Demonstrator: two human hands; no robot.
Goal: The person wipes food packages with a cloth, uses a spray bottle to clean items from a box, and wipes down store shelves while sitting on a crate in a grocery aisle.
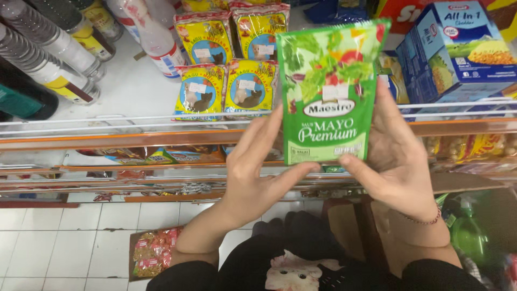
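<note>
both hands shared the grip on the green sauce pouch [329, 91]: the left hand [253, 172] pinched its lower left corner, fingers up the left edge and thumb across the bottom, while the right hand [396, 156] pinched the lower right, fingers behind the right edge and thumb meeting the bottom seam. the pouch stood upright, long axis from 6 to 12 o'clock, held in the air in front of the white shelf [129, 89], touching neither it nor its wire rail [107, 119]. from the grip the pouch rose toward 12. yellow packets [226, 86] sat at its 9 o'clock, a blue box [458, 48] at 3; both hands were equally near.
</note>
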